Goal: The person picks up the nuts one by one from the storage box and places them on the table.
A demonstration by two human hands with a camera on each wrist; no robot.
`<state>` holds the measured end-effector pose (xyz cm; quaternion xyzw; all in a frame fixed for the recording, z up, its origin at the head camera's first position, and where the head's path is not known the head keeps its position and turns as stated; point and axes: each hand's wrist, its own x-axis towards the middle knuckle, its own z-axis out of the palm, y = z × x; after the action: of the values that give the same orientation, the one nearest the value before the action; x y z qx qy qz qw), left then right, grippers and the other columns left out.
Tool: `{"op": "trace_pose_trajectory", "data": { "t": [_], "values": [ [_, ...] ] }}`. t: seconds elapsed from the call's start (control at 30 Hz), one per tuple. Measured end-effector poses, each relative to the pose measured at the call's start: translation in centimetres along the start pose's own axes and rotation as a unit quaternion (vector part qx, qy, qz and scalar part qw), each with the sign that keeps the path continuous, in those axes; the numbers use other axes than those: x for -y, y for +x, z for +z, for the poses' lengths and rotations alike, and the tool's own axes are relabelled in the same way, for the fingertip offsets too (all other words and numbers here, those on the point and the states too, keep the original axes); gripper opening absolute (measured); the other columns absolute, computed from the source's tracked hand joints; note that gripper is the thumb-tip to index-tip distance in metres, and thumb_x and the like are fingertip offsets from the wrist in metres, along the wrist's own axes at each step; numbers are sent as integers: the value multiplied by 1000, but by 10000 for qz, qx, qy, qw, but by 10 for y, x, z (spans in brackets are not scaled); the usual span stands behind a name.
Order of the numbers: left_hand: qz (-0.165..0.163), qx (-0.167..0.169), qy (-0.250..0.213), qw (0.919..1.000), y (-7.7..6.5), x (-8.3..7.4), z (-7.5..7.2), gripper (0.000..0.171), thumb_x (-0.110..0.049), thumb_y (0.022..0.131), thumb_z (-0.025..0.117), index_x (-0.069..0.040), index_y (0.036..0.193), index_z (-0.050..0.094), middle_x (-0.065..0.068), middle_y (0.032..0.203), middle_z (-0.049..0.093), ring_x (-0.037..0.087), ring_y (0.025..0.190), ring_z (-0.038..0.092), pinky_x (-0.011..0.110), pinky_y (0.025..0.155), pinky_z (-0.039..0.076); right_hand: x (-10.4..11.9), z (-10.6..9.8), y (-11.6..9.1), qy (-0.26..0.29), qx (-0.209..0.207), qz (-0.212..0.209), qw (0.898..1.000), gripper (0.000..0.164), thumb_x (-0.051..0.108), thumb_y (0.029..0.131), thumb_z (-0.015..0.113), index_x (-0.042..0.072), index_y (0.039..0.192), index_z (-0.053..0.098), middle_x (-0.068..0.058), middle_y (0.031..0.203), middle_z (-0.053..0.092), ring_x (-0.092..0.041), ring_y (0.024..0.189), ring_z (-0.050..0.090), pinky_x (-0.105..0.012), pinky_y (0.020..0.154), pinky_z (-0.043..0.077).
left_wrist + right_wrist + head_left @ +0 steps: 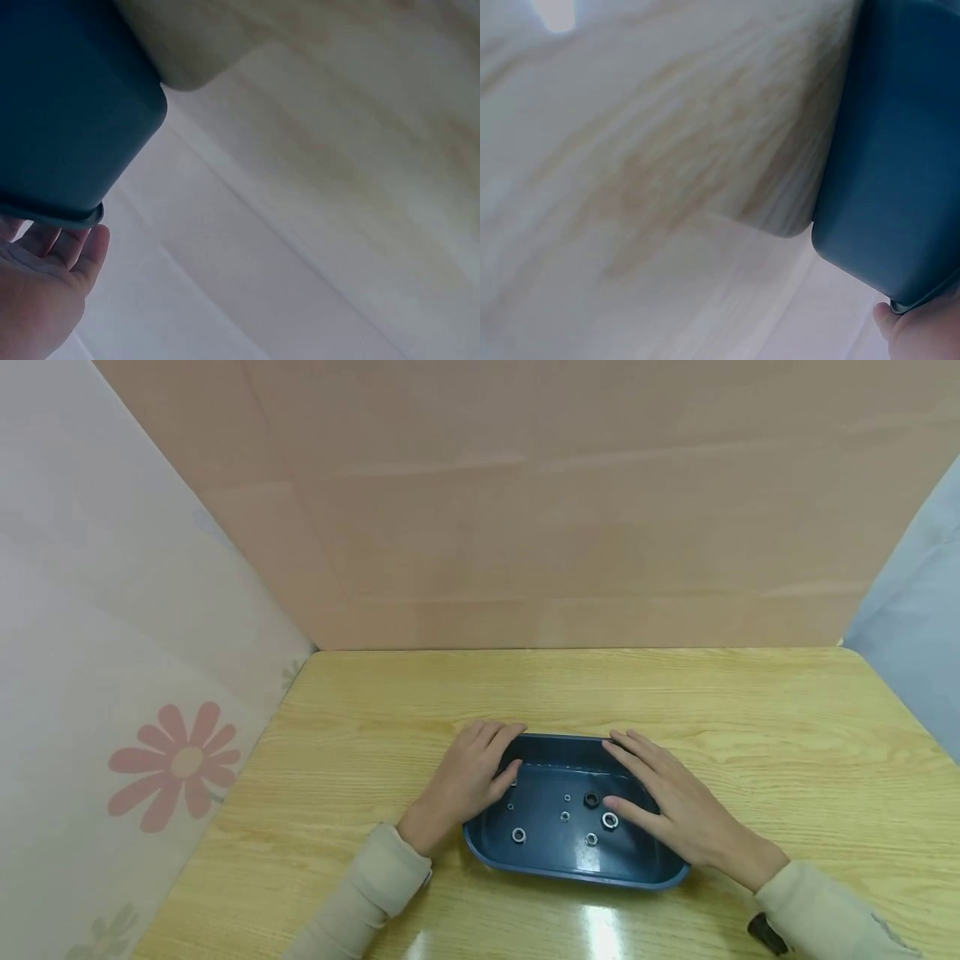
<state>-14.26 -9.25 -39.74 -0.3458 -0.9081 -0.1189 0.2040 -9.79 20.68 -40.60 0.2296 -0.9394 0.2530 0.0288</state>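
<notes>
A dark blue rectangular tray [555, 868] stands on the table with several loose hex nuts on its floor. A black nut [592, 800] lies beside a large silver nut [610, 821] in the right half. Another silver nut [519, 835] is near the front left, with smaller nuts around. My left hand [468, 777] rests over the left rim, relaxed fingers at the far corner and thumb over the inside. Across the right rim lies my right hand [678, 810], fingers extended, its thumb reaching inward close to the large nut. The wrist views show the tray's outer wall [900, 165] with fingers at its rim.
The wooden table [360, 735] has a light glare near its front edge. A plain brownish-pink backdrop [525, 527] rises behind it. A pale flowered sheet [75, 652] hangs at the left and a bluish one [915, 610] at the right.
</notes>
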Motion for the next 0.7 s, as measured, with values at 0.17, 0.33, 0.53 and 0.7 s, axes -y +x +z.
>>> {"op": "trace_pose_trajectory", "data": {
  "t": [0.17,0.33,0.53,0.7],
  "values": [
    [34,63,-70,9999,0,-1,3,43,-21,93,68,-11,133,57,2,111,67,18,100,59,30,88,51,-1,0,0,-94,-29,-74,9999,71,45,94,63,20,155,34,-8,163,29,-38,149,25,-68,109,31],
    [43,162,-150,9997,1,-2,4,41,-20,93,69,-12,131,59,0,110,68,16,102,62,31,92,51,-2,0,0,-187,-59,-141,9997,73,46,94,64,18,155,34,-9,162,30,-38,149,25,-67,109,32],
    [-87,363,-182,9991,2,-5,5,37,-19,91,72,-15,126,64,-2,112,70,14,104,64,35,98,51,-2,-1,0,-278,-70,-144,9995,76,45,94,64,14,155,33,-9,162,29,-39,148,27,-65,110,33],
    [-143,581,-34,9982,2,-7,5,32,-19,91,71,-16,123,66,-3,113,72,13,105,65,36,100,50,-2,1,0,-421,-150,-279,9986,75,40,93,67,11,154,34,-10,161,32,-39,147,29,-63,111,33]
  ]
}}
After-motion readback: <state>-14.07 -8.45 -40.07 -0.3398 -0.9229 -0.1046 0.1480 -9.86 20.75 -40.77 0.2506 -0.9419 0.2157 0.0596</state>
